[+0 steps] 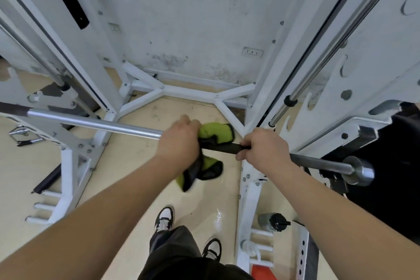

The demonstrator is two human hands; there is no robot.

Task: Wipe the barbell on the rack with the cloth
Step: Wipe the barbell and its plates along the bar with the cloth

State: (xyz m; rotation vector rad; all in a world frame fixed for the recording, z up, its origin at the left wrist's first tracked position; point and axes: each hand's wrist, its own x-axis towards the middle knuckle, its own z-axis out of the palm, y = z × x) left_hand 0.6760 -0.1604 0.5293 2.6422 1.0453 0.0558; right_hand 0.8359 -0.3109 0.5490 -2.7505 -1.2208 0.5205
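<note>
A long steel barbell (pixel 91 121) lies across the white rack (pixel 268 88) at waist height, its right sleeve end (pixel 361 169) poking past the right upright. A green and black cloth (pixel 216 134) is wrapped over the bar near its middle, with one end hanging below. My left hand (pixel 179 138) grips the cloth around the bar. Just to the right, my right hand (pixel 263 149) is curled round the bare dark part of the bar.
White rack uprights stand close on both sides, with a base frame (pixel 188 92) against the wall ahead. Plate pegs (pixel 43 206) stick out low on the left. A dark bottle (pixel 272 221) sits on the right pegs. My shoes (pixel 164 218) are on the wooden floor below.
</note>
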